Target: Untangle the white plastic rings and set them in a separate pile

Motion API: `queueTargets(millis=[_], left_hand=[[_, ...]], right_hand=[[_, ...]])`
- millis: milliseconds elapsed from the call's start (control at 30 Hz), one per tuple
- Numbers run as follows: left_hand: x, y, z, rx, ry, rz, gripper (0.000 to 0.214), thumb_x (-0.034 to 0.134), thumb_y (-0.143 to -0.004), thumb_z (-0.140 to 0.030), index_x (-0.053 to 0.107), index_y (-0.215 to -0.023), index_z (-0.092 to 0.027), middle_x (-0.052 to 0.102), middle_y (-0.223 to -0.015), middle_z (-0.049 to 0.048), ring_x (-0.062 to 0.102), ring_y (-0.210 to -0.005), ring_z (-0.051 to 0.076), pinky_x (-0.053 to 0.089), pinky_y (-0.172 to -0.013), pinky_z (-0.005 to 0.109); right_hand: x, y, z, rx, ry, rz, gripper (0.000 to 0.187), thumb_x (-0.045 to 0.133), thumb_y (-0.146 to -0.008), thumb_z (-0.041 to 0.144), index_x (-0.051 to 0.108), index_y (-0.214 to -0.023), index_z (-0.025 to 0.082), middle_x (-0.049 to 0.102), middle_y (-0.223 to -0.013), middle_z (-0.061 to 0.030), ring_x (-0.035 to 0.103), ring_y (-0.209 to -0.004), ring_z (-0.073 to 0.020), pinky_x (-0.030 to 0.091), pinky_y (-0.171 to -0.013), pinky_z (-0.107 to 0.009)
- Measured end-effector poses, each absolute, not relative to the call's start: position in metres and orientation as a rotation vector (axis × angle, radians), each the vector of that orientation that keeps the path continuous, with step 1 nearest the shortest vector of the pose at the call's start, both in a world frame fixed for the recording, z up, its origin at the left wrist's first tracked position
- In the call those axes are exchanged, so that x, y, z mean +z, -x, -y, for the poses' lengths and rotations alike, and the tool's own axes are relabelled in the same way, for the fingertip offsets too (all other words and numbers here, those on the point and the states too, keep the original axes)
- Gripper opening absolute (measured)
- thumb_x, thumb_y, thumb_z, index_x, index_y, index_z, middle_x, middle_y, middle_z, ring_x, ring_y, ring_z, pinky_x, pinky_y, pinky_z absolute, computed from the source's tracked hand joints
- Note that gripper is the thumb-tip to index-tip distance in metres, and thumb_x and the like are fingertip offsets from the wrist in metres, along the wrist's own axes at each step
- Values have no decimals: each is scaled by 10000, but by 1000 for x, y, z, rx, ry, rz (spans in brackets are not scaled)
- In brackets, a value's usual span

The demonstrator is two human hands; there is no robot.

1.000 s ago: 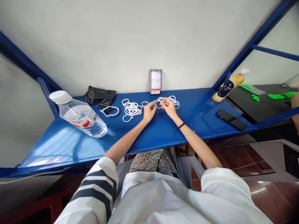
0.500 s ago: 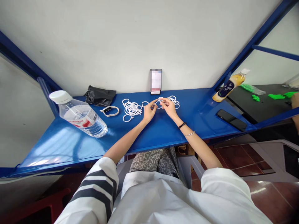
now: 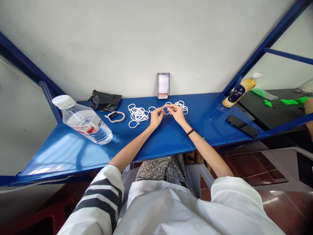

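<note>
Between my two hands is a white ring (image 3: 168,113), thin and round, held above the blue table (image 3: 168,137). My left hand (image 3: 156,117) pinches its left side, and my right hand (image 3: 176,113) grips it from the right with the fingertips. The fingers partly cover the ring. Left of my left hand lies a tangled pile of white rings (image 3: 139,114), some with a small knob where the ends meet. One loose ring (image 3: 152,108) rests close behind my left fingers. A smaller group of white rings (image 3: 185,109) lies just beyond my right hand.
A phone (image 3: 163,86) leans upright against the wall. On the left are a large water bottle (image 3: 85,124), a wristband (image 3: 116,117) and a black plastic bag (image 3: 105,100). At right stand a yellow drink bottle (image 3: 241,90) and a dark phone (image 3: 242,126) lying flat.
Both hands stay in nearly the same place. The ring between them has turned slightly, and the fingertips have shifted a little on it.
</note>
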State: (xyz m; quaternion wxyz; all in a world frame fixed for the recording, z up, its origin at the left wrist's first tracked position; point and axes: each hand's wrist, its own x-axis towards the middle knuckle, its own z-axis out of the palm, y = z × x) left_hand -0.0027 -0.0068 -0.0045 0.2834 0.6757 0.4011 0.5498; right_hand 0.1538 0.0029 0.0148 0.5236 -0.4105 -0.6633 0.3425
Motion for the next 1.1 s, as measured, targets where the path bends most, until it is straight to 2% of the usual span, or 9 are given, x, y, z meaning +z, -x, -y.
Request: queueTargets(millis=[600, 933, 1100], left_hand=[[-4, 7, 6, 1448, -1811, -1011, 339, 476, -934, -316, 689, -1168, -192, 657, -800, 41, 528, -535, 82, 458, -520, 210], [-2, 4, 9, 1434, -1846, -998, 330, 460, -934, -265, 691, -1156, -191, 655, -803, 41, 527, -528, 81, 462, -535, 216], [2, 3, 13, 1401, -1856, -1013, 341, 457, -953, -333, 693, -1152, -189, 667, -832, 52, 550, -543, 92, 476, -551, 232]], right_hand=[[21, -159, -2, 964, 927, 1606, 393, 676, -764, 552, 688, -982, 225, 673, -810, -25, 552, -600, -131, 503, -595, -301], [17, -161, -5, 1077, 912, 1514, 351, 680, -773, 548, 614, -891, 224, 633, -695, 16, 545, -597, -115, 470, -584, -263], [16, -160, -5, 1100, 929, 1502, 380, 687, -756, 572, 577, -864, 225, 617, -671, 23, 552, -602, -119, 484, -600, -272]])
